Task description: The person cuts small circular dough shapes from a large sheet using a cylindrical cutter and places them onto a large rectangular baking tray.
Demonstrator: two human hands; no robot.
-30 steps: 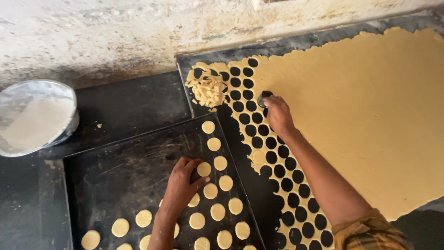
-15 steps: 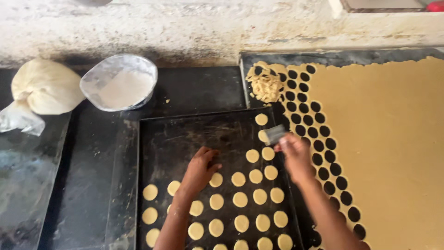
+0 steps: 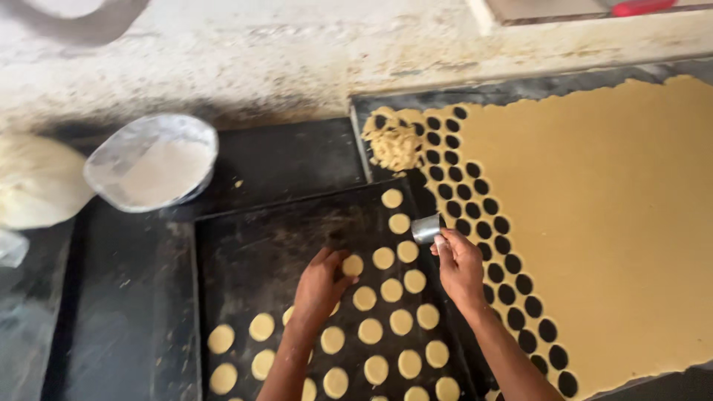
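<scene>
Pinching a small round metal cutter (image 3: 425,228) between its fingertips, the right hand (image 3: 460,269) hovers over the right edge of the black baking tray (image 3: 252,252), fingers closed on the cutter's wall and its open mouth tilted to the left. The left hand (image 3: 321,284) lies palm down on the tray, fingers loosely curled and touching a dough disc (image 3: 353,265); whether it actually holds the disc cannot be told. Rows of pale round dough discs (image 3: 392,297) fill the tray's right half and front edge, while its back left part is bare. Just to the right of the tray, the rolled dough sheet (image 3: 609,223) covers a dark board, its left margin punched with rows of round holes (image 3: 475,200). A heap of dough scraps (image 3: 391,145) sits at the sheet's back left corner. Left of the tray's back edge stands a round bowl of white flour (image 3: 152,162), lined with clear plastic, and a pale lump in a plastic bag (image 3: 37,182) lies at the far left of the dark counter (image 3: 290,156).
</scene>
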